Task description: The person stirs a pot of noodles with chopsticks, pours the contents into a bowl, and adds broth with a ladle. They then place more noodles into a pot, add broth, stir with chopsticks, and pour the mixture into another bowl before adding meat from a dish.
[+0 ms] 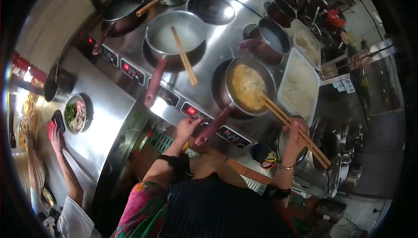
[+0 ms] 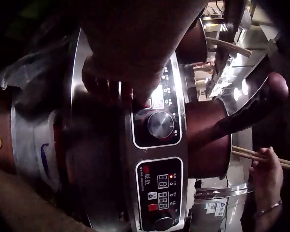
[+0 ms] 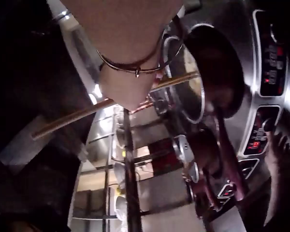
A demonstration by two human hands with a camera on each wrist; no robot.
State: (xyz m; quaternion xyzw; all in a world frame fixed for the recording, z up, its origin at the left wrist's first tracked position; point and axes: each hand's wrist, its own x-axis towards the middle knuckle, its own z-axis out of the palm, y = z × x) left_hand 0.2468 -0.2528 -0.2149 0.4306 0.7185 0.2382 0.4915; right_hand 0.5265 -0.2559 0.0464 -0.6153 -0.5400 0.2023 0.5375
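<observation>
My right hand (image 1: 295, 140) grips a pair of long wooden chopsticks (image 1: 278, 112). Their tips dip into yellow-orange food (image 1: 246, 85), perhaps egg, inside a dark red saucepan (image 1: 271, 77) on the hob. That pan's long handle (image 1: 214, 125) points back toward my body, between my two hands. Left of the handle, my left hand (image 1: 187, 128) reaches to the hob's front control panel (image 2: 160, 195). In the left wrist view its fingertips touch the panel at a red button, just above a round silver knob (image 2: 160, 124).
A pan of whitish liquid (image 1: 172, 33) has chopsticks (image 1: 185, 57) lying across it. Other pans stand behind, one saucepan (image 1: 272, 40) at right. Beside the hob sits a white tray (image 1: 299, 87) of pale food. At left, another person's hand (image 1: 54, 135) holds a red-and-black cloth near a bowl (image 1: 75, 112).
</observation>
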